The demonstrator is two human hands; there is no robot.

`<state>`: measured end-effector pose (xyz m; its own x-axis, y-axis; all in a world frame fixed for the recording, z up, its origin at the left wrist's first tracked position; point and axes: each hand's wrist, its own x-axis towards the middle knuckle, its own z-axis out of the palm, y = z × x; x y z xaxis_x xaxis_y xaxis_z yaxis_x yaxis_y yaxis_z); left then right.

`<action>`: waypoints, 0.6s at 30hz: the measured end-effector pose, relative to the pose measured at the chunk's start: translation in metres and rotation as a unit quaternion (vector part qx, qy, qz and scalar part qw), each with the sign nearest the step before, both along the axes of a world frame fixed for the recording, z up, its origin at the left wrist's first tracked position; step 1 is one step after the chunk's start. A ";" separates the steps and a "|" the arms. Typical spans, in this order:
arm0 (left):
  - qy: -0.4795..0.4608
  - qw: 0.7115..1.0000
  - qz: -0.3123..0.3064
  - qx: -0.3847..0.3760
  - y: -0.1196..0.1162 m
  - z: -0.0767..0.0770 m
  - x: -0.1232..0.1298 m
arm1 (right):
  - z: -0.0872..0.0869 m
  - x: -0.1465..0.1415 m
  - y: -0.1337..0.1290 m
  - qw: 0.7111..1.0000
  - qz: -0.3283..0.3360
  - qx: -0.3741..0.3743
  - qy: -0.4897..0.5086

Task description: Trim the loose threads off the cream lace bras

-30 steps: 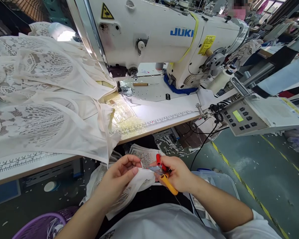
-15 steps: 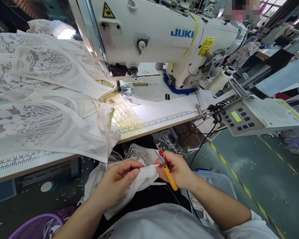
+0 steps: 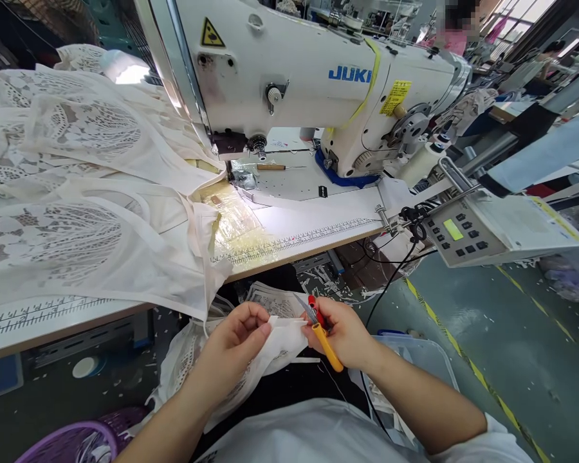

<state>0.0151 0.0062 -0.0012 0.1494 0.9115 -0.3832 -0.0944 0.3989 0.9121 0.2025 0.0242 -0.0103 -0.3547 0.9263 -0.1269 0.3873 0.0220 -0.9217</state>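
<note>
My left hand [image 3: 238, 341] is closed, pinching the edge of a white lace garment piece [image 3: 277, 341] between thumb and fingers. In my right hand [image 3: 342, 331] is a pair of small scissors [image 3: 328, 347] with orange and red on the handles. Their metal blades point up and to the left, above the fabric edge. The fingertips of my right hand also meet the right end of that edge, which is stretched straight between both hands. The rest of the piece hangs over my lap, partly hidden by my left hand.
A JUKI sewing machine [image 3: 289, 71] stands on the table, whose front edge carries a printed ruler [image 3: 299, 241]. White lace pieces [image 3: 87, 238] are heaped on the left. A control box [image 3: 502, 225] sits at right. Below are a purple basket [image 3: 67, 438] and a clear plastic bin [image 3: 429, 357].
The fabric edge between my hands is now flatter and straighter. My left hand has turned slightly, and the scissors' blades show more plainly. The view has shifted a little.
</note>
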 end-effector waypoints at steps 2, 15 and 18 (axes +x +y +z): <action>0.017 0.999 0.020 0.025 0.000 0.002 0.001 | -0.002 0.001 0.000 1.000 -0.002 -0.009 0.004; 0.143 0.977 0.023 0.159 -0.005 0.002 0.003 | 0.003 0.006 0.003 0.998 0.057 -0.017 -0.026; 0.121 0.981 0.038 0.149 -0.004 0.003 0.005 | 0.013 0.019 0.012 0.980 0.174 0.025 -0.097</action>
